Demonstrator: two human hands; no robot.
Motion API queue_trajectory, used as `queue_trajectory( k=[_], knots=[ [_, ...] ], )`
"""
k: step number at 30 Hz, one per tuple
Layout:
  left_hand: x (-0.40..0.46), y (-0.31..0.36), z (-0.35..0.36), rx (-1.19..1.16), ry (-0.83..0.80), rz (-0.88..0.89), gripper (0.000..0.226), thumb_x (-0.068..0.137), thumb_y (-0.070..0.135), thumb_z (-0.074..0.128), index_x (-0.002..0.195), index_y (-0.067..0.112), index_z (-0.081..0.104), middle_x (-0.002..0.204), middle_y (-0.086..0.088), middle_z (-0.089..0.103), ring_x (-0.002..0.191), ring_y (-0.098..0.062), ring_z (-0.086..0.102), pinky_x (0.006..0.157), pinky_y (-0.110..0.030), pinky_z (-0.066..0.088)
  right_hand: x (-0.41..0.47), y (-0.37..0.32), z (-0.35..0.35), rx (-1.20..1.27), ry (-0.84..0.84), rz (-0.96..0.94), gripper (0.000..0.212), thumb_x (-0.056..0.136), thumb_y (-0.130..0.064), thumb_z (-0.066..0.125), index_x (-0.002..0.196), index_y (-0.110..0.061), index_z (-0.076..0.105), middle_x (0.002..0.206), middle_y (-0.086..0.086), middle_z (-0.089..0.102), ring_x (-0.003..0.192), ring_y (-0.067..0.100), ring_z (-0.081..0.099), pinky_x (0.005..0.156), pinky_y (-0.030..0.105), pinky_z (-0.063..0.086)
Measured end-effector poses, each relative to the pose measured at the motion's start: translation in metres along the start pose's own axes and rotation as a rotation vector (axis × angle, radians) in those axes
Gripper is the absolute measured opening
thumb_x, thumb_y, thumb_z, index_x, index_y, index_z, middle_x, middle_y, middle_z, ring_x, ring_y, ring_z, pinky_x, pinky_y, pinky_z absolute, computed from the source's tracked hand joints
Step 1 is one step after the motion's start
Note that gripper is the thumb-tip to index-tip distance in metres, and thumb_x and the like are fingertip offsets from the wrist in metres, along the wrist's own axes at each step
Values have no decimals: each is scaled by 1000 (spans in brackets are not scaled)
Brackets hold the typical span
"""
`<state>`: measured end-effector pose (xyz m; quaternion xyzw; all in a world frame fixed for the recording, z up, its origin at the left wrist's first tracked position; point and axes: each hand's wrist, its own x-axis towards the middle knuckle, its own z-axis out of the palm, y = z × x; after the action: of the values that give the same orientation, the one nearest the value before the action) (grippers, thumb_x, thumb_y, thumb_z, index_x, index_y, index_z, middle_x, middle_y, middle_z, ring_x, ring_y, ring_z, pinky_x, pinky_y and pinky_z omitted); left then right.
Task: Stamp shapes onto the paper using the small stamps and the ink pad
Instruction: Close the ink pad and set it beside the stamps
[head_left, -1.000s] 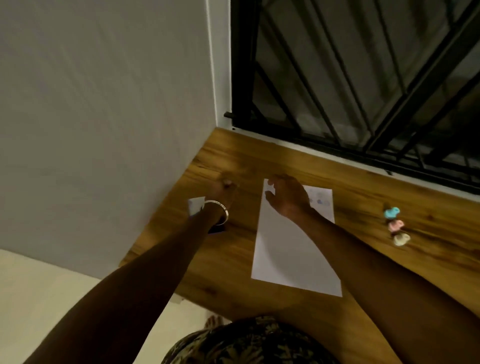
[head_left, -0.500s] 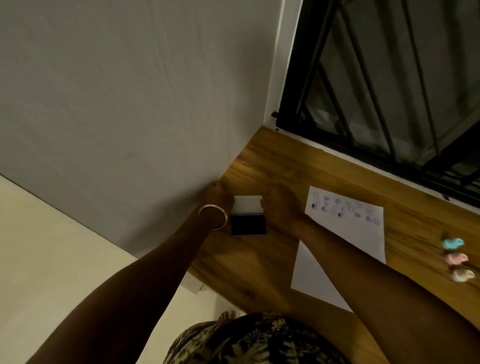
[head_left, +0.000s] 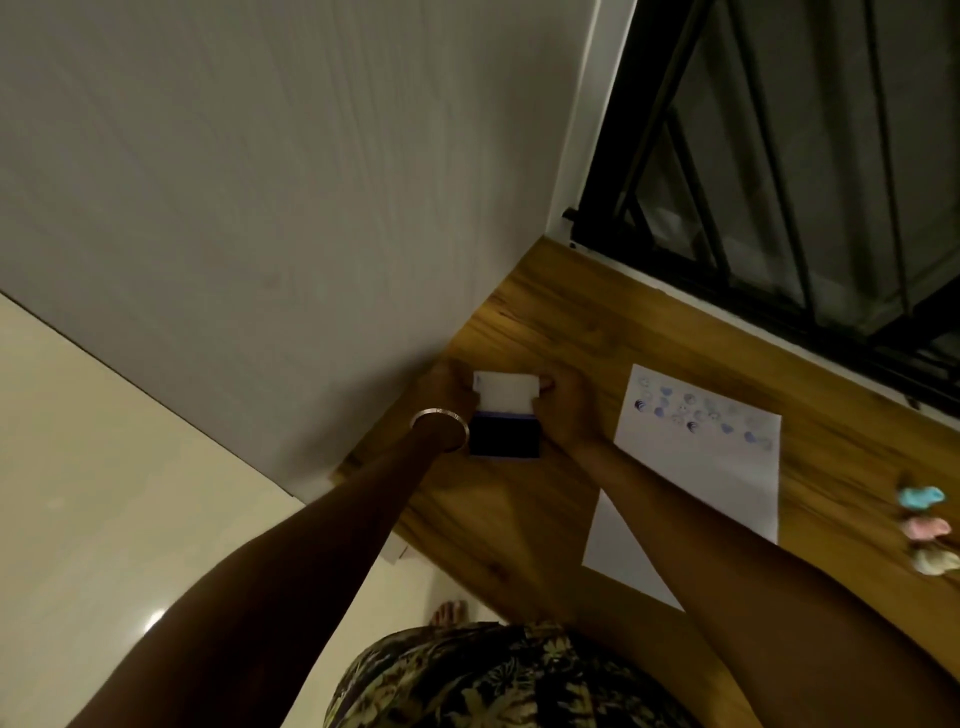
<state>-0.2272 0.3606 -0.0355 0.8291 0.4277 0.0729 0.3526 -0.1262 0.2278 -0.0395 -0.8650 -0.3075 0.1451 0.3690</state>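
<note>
Though unhinged, lid (head_left: 505, 391) in both grips.

There is only one view, from a camera on the person's head. It looks forward and down, with a tilt, over both forearms to the wooden table (head_left: 597, 332). The wall (head_left: 260, 182) fills the left and upper part, the barred window (head_left: 779, 156) the upper right. The table is near, at arm's reach.

On the table (head_left: 561, 322), the ink pad (head_left: 505, 423) lies left of the paper (head_left: 711, 467), stamps (head_left: 924, 527) right.
</note>
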Motion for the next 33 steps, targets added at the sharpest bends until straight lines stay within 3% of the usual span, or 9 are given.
queue_trajectory(
  k=[2,6,9,12,14,18,22,28,33],
  knots=[
    [-2,-4,1,-79,9,-9,20,76,9,68,96,9,70,101,-14,72,94,-30,67,86,-36,53,-4,-1,-1,86,35,7,32,75,17,54,87,-12,62,85,2,61,76,14,57,61,10,47],
    [-8,-17,5,-152,34,60,9,80,5,62,82,-1,68,80,-16,68,78,-27,64,75,-39,53,-10,4,-5,115,-20,24,28,83,4,62,110,-3,62,108,20,65,100,30,62,85,40,56],
    [-16,-23,5,-249,17,103,17,85,3,62,74,-10,63,70,-18,59,70,-22,55,68,-40,48,-15,9,-6,103,-66,-1,25,89,-6,62,114,-4,63,113,17,66,104,28,63,85,34,55],
    [-25,-27,3,-179,-22,170,19,88,8,60,74,-5,61,63,-5,51,58,-15,46,56,-17,35,-20,14,-8,73,-108,-36,24,93,-14,58,115,-9,63,112,12,67,102,23,63,81,26,52],
    [-32,-28,2,-105,-23,219,14,89,12,58,81,3,65,66,-1,55,57,-10,47,51,-15,31,-25,18,-11,36,-156,-77,24,95,-19,55,117,-12,62,112,9,67,102,20,63,81,26,52],
    [-41,-35,1,-110,-104,267,20,91,3,54,103,1,69,103,-17,69,94,-30,62,80,-36,48,-37,27,-16,-28,-211,-182,24,97,-25,51,115,-15,63,111,6,68,101,18,64,77,20,48],
    [-54,-41,0,-115,-159,304,33,90,-2,49,116,9,66,129,-11,61,121,-27,55,105,-36,41,-49,36,-17,-54,-255,-240,27,95,-20,55,121,-14,61,126,6,62,117,19,57,93,23,46],
    [-70,-58,10,-47,-186,380,32,92,23,57,123,16,60,144,-4,47,133,-23,44,110,-41,39,-58,44,-15,-152,-292,-322,29,89,-13,64,118,-8,63,140,6,52,131,21,46,105,25,39],
    [-70,-56,18,117,-192,380,59,85,38,65,138,22,44,152,-3,34,137,-26,37,108,-38,41,-57,42,-18,-198,-291,-330,33,86,-18,69,117,-12,62,138,3,52,129,21,48,100,22,39]
  ],
)
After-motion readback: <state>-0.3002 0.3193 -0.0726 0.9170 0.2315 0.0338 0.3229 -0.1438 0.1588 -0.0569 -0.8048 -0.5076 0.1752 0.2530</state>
